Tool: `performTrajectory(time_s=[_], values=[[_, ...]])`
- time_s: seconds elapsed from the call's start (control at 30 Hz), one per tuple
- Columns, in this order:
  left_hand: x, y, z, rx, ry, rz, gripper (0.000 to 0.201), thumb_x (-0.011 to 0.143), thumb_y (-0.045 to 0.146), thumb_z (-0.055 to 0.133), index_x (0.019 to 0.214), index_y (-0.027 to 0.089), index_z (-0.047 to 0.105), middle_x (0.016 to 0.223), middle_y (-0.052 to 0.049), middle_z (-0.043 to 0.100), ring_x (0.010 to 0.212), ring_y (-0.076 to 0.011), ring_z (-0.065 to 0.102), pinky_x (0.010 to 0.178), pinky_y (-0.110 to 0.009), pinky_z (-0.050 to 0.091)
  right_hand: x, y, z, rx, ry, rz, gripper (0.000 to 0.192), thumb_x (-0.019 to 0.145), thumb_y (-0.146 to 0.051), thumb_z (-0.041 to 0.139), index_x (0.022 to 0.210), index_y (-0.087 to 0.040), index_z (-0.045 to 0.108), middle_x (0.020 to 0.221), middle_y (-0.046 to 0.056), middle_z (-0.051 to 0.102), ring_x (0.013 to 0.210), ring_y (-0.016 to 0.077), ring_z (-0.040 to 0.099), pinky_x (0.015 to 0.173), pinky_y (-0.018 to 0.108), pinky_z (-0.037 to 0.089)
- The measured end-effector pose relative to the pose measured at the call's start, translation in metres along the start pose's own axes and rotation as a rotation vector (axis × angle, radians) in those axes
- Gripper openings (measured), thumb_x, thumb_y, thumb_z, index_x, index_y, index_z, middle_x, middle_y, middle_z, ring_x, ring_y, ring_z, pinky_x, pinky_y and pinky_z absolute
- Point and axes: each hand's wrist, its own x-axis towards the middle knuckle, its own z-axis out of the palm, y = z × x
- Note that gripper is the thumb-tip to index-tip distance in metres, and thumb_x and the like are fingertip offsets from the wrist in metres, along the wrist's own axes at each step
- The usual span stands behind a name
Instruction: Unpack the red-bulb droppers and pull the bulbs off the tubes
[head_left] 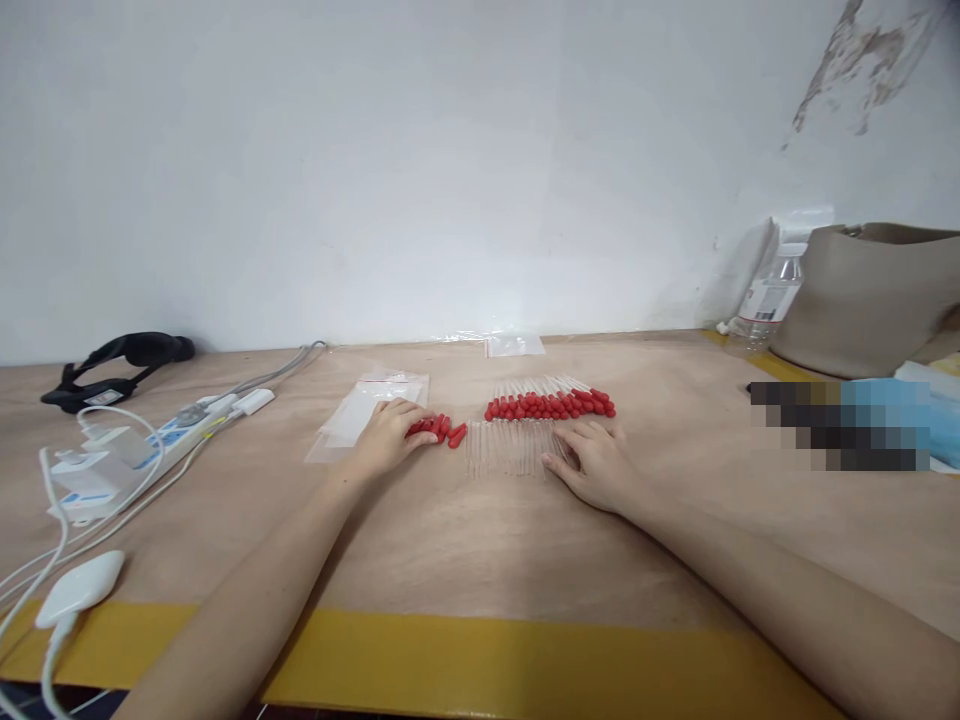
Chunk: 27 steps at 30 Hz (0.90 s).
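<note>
Plainly, our brown wood-grained table point(450, 565) meets one white wall point(375, 160); one clear plastic bottle point(771, 297) leans rightward. Mid-table lie slim clear tubes point(510, 450) and small red bulb-shaped caps point(551, 405), too crowded to count. Our left hand point(394, 433) curls over caps, our right hand point(595, 463) by tubes; we cannot tell whether either grips any.

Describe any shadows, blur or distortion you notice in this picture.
In the head view, a soft shadow lies on the table along the left forearm; in the head view, the thin clear sticks by the right hand blend together; in the head view, blocky pixels mask detail at right.
</note>
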Motion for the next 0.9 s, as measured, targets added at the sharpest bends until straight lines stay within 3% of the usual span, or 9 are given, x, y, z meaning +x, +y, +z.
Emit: performTrajectory(time_s=[0.23,0.43,0.53,0.63,0.77,0.9], values=[[0.011,0.019,-0.005,-0.065,0.123,-0.084,0.026,0.081,0.041,0.048,0.092,0.021,0.061,0.095,-0.004,0.062,0.092,-0.0199,0.051,0.084,-0.034,0.034,-0.002,0.0,-0.002,0.011,-0.049,0.05,0.043,0.08,-0.053,0.04,0.105,-0.022,0.056,0.098,0.006,0.058,0.09,0.0218,0.05,0.074,0.034,0.028],[0.053,0.049,0.004,-0.04,-0.063,-0.111,0.028,0.072,0.045,0.055,0.083,0.021,0.061,0.094,-0.005,0.058,0.097,-0.0244,0.049,0.086,-0.039,0.033,-0.003,0.004,-0.004,0.031,-0.018,0.089,0.039,0.081,-0.049,0.043,0.104,-0.021,0.056,0.095,0.007,0.057,0.092,0.0218,0.049,0.077,0.035,0.028],[0.076,0.057,0.013,-0.07,-0.209,-0.235,0.033,0.063,0.049,0.062,0.079,0.02,0.064,0.1,-0.007,0.057,0.102,-0.0274,0.047,0.092,-0.041,0.03,-0.004,0.007,-0.004,0.025,-0.007,0.104,0.037,0.081,-0.047,0.044,0.104,-0.022,0.057,0.094,0.006,0.057,0.092,0.0217,0.049,0.076,0.034,0.029],[0.09,0.057,0.021,-0.119,-0.298,-0.349,0.027,0.06,0.044,0.064,0.068,0.019,0.065,0.085,-0.006,0.063,0.092,-0.0253,0.054,0.087,-0.037,0.035,-0.004,0.009,-0.002,0.03,0.002,0.117,0.035,0.081,-0.046,0.044,0.103,-0.022,0.058,0.094,0.006,0.058,0.093,0.0216,0.049,0.075,0.034,0.029],[0.095,0.054,0.027,-0.193,-0.349,-0.441,0.022,0.058,0.039,0.065,0.067,0.018,0.066,0.064,-0.002,0.064,0.069,-0.0187,0.059,0.067,-0.027,0.044,-0.003,0.01,-0.001,0.047,0.006,0.124,0.034,0.081,-0.045,0.045,0.102,-0.022,0.058,0.094,0.006,0.058,0.092,0.0213,0.049,0.074,0.034,0.029],[0.088,0.054,0.021,-0.235,-0.282,-0.483,0.021,0.063,0.038,0.06,0.068,0.017,0.065,0.059,-0.001,0.062,0.06,-0.0156,0.058,0.056,-0.024,0.042,-0.003,0.011,-0.002,0.066,0.005,0.127,0.033,0.081,-0.045,0.045,0.102,-0.022,0.058,0.094,0.006,0.058,0.092,0.0217,0.049,0.076,0.035,0.03]])
